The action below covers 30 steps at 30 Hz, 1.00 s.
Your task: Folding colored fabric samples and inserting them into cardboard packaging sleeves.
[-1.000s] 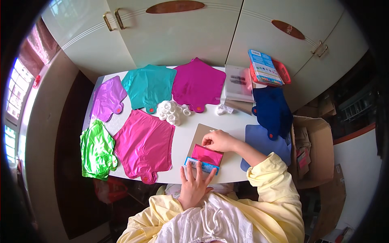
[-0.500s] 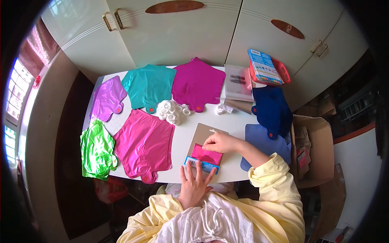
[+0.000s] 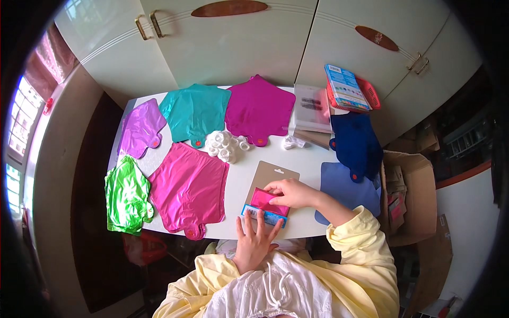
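Note:
My left hand (image 3: 253,243) lies flat with its fingers spread, fingertips on the blue printed lower strip (image 3: 270,218) of a tan backing card (image 3: 270,174). A folded piece of bright pink foil (image 3: 260,197) lies on the card, its lower edge against the blue strip. My right hand (image 3: 292,193) comes in from the right, with thumb and bent fingers closed on the upper part of this foil. To the left lies a larger pink foil balloon (image 3: 190,188), spread flat with a tab at its lower end.
Purple (image 3: 142,129), teal (image 3: 195,112), magenta (image 3: 260,108), green (image 3: 127,196) and dark blue foil balloons (image 3: 358,143) lie around. White rolls (image 3: 224,144) are heaped mid-table. Packages (image 3: 347,87) top a red basket (image 3: 369,94) at the far right. An open cardboard box (image 3: 419,212) stands beside the table.
My right hand has shifted slightly, its fingers now bent lower over the pink foil. The foil's upper right corner looks more covered. My left hand stays put.

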Tool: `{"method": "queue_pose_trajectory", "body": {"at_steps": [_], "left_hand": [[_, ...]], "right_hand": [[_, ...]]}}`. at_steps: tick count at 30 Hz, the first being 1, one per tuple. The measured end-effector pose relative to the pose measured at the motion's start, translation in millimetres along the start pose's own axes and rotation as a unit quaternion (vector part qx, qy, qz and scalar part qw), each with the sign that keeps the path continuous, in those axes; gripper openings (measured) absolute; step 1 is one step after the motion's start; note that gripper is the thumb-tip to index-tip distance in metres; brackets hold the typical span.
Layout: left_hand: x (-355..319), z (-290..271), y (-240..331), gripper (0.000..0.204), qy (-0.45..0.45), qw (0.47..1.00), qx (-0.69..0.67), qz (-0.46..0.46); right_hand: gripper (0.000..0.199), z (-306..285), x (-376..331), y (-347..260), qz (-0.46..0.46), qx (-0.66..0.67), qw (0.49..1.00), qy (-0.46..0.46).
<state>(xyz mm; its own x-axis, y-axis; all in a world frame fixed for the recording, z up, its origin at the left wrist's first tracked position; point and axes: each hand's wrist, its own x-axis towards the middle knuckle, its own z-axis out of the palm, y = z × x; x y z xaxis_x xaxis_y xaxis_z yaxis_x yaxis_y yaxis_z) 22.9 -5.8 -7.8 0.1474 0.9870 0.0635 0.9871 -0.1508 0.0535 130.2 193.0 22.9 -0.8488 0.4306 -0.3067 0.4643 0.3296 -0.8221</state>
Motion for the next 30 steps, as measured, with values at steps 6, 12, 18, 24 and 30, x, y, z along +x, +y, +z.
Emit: {"method": "queue_pose_trajectory", "body": {"at_steps": [6, 12, 18, 24, 30], "left_hand": [[1, -4, 0, 0.089, 0.003, 1.0, 0.002, 0.004], [6, -13, -2, 0.079, 0.03, 0.999, -0.018, -0.008], [14, -14, -9, 0.051, 0.057, 0.995, 0.069, 0.04], [23, -13, -15, 0.04, 0.125, 0.989, 0.038, 0.076], [31, -9, -18, 0.037, 0.138, 0.981, 0.052, 0.13]], "right_hand": [[0.028, -5, 12, 13, 0.033, 0.021, 0.999, 0.03], [0.032, 14, 31, 17, -0.175, -0.293, 0.91, 0.235], [0.032, 24, 38, 25, -0.266, -0.419, 0.82, 0.287], [0.033, 28, 42, 29, -0.267, -0.422, 0.813, 0.299], [0.034, 29, 43, 31, -0.271, -0.416, 0.814, 0.3]]}}
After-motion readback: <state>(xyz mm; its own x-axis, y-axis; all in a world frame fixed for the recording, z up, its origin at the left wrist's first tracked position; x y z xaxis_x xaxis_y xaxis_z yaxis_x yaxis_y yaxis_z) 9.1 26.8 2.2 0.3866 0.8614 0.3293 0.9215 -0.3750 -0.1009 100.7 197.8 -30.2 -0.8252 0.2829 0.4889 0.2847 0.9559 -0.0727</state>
